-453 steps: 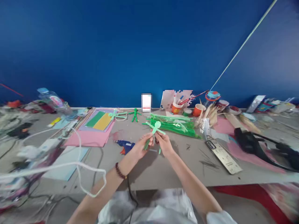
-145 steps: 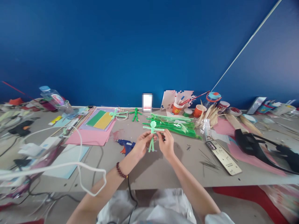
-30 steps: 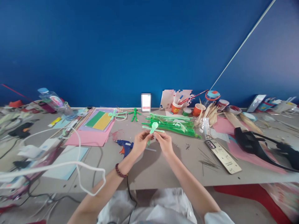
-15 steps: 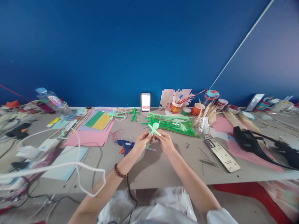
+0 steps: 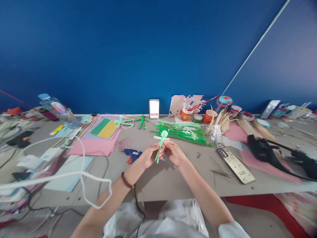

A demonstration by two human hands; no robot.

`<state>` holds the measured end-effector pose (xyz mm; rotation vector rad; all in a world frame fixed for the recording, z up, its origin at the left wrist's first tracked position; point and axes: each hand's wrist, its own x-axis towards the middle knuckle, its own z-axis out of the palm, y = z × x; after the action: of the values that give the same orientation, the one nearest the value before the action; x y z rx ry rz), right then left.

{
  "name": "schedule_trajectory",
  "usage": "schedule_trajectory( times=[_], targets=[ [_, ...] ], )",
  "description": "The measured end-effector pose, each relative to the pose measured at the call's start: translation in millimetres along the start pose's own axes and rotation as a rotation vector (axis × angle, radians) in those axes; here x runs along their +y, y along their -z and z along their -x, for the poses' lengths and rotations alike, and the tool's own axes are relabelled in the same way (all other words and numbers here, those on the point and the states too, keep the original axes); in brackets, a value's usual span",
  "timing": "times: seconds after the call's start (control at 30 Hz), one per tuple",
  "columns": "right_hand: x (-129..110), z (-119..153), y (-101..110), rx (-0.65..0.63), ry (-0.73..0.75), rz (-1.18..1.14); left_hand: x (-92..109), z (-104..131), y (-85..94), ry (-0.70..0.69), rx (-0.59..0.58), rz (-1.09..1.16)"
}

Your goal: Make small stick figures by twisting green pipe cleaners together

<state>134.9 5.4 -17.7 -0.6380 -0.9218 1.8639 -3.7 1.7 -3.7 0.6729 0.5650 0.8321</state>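
Between my two hands, above the grey table, is a light green pipe-cleaner figure (image 5: 163,134) with a round head, outstretched arms and a leg pointing down. My left hand (image 5: 151,154) pinches its body from the left, fingers closed. From the right, my right hand (image 5: 174,152) grips it near one arm with thumb and fingers; some fingertips are hidden behind it. A blue hot glue gun (image 5: 132,154) lies just left of my left hand. Behind my hands is a bundle of green pipe cleaners (image 5: 182,133). A darker green figure (image 5: 142,121) stands near the wall.
Coloured sheets (image 5: 92,147) and another light green figure (image 5: 121,121) lie to the left, with a white cable (image 5: 83,158) looping there. Rightward are a patterned phone (image 5: 236,165), thin dark sticks (image 5: 220,172) and a black strapped device (image 5: 272,152). A lit phone (image 5: 154,109) leans on the wall.
The figure has turned in my hands; its arms now lie more level and its lower part shows below my fingers. My left hand has shifted slightly. Objects on the table are unmoved.
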Motion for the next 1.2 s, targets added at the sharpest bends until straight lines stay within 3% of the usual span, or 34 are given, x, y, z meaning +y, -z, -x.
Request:
schedule_trajectory(
  times=[0.1, 0.27, 0.43, 0.57, 0.83, 1.2],
  targets=[
    [1.0, -2.1, -2.6, 0.097, 0.033, -0.037, 2.0, -1.1, -0.7, -0.032, 0.074, -0.061],
    [4.2, -5.7, -5.6, 0.392, 0.199, 0.047, 1.9, -3.3, -2.0, -0.398, 0.308, -0.436],
    [8.2, -5.4, -9.3, 0.465, 0.27, 0.125, -2.0, -3.3, -0.6, -0.49, 0.379, -0.587],
    [12.3, -6.2, -8.6, 0.438, 0.27, 0.078, -3.0, -1.1, -2.8, -0.5, 0.338, -0.624],
    [12.2, -6.3, -4.9, 0.265, 0.248, -0.005, -2.7, -1.5, -2.2, -0.479, 0.269, -0.602],
    [8.0, -4.7, -3.7, 0.052, 0.084, -0.046, -1.3, -1.1, -1.3, -0.208, 0.083, -0.318]
  ],
)
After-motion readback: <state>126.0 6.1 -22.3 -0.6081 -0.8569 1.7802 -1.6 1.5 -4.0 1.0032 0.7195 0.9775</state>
